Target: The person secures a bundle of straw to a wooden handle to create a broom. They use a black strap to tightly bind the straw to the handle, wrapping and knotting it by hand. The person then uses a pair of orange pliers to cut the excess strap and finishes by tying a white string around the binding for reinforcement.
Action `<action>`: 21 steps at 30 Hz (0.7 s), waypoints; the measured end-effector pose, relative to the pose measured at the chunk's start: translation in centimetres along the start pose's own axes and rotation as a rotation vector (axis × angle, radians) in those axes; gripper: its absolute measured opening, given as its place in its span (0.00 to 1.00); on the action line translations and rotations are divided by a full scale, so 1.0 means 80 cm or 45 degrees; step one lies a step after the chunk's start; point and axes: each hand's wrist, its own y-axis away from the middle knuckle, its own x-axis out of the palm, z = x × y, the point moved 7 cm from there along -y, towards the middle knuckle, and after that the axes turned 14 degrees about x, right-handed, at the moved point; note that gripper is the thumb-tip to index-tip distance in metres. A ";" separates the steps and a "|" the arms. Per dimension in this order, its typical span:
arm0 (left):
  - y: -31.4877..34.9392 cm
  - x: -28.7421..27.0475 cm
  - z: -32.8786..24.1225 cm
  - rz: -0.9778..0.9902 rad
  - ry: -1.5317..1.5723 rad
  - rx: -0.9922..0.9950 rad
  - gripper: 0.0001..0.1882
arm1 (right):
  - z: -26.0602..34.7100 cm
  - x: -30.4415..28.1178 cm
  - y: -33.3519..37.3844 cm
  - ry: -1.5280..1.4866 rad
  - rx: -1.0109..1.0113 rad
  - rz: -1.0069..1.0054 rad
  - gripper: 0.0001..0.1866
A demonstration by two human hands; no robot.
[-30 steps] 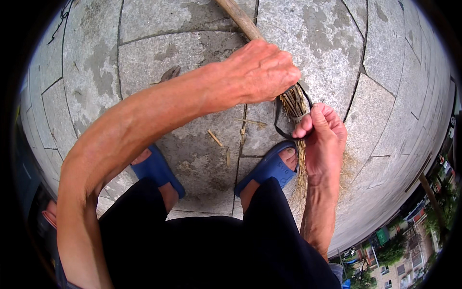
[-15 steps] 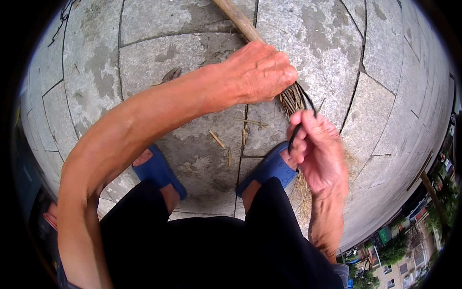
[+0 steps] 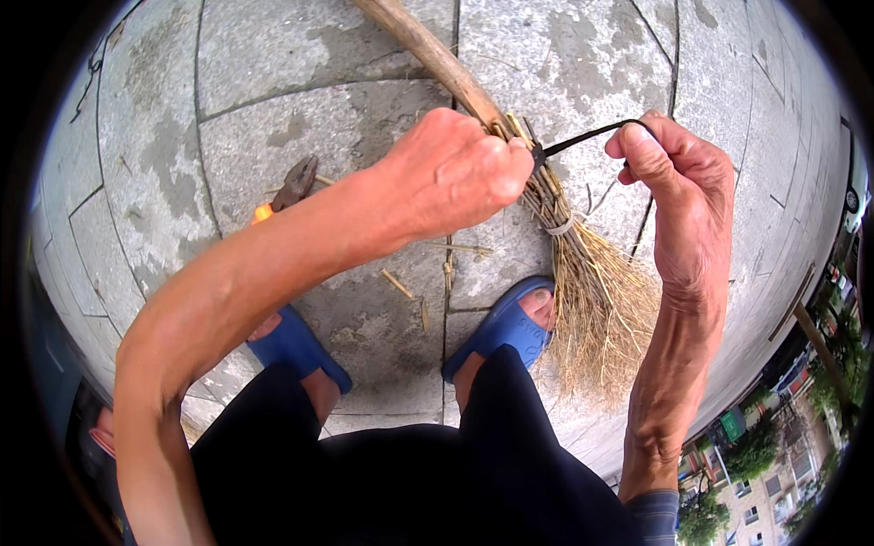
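A straw broom (image 3: 601, 300) with a wooden handle (image 3: 428, 50) slants from the top of the view down to the right. A black cord (image 3: 590, 136) wraps the broom's neck, and its free length runs taut to the right. My right hand (image 3: 678, 168) pinches that end between thumb and fingers. Against the neck, beside the wrapped cord, my left hand (image 3: 464, 173) is a closed fist, back of the hand up. What its fingers hold is hidden under it. Lower on the straw sits a pale tie band (image 3: 562, 227).
Pliers (image 3: 296, 182) with an orange grip lie on the stone paving (image 3: 364, 136), partly behind my left forearm. Straw bits (image 3: 397, 283) are scattered near my blue slippers (image 3: 299, 348). A dark cord (image 3: 94, 64) lies far left. Another person's foot (image 3: 103, 432) shows at lower left.
My right hand has moved up and right, drawing the cord out straight. My left fist has shifted slightly left and down. More of the broom's neck and straw now shows.
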 end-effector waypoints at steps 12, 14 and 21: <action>-0.029 0.005 0.036 0.071 0.034 -0.026 0.08 | 0.029 -0.001 -0.010 0.319 -0.471 0.037 0.05; -0.031 0.006 0.038 0.109 0.040 -0.078 0.11 | 0.035 -0.009 -0.014 0.388 -0.497 0.025 0.05; -0.030 -0.002 0.035 0.184 -0.106 -0.041 0.26 | 0.036 0.003 -0.011 0.293 -0.536 0.131 0.07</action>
